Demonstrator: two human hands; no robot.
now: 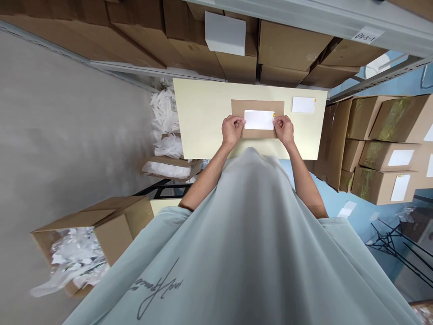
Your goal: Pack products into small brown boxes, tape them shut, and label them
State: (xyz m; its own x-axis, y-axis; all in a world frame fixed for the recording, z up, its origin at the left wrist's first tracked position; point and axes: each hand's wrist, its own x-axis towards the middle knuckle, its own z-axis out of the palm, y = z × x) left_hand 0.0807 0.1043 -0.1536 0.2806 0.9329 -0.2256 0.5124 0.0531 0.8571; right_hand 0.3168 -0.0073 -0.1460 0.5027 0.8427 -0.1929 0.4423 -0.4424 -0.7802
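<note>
A white label (259, 120) with a small yellow mark at its upper right corner is stretched between my two hands, over a flat brown cardboard box (257, 105). My left hand (232, 130) pinches its left edge between thumb and finger. At the opposite edge, close to the yellow mark, my right hand (284, 129) pinches it the same way. Whether the label touches the cardboard, I cannot tell. Under the box is a pale yellow tabletop (203, 122). Another white label (303, 104) with a yellow corner lies on the tabletop to the right.
Brown cartons (287, 45) fill a shelf behind the table. Labelled cartons (385, 185) are stacked at the right. White crumpled scraps (165, 113) lie beyond the table's left edge. An open carton (125, 234) at lower left holds plastic waste.
</note>
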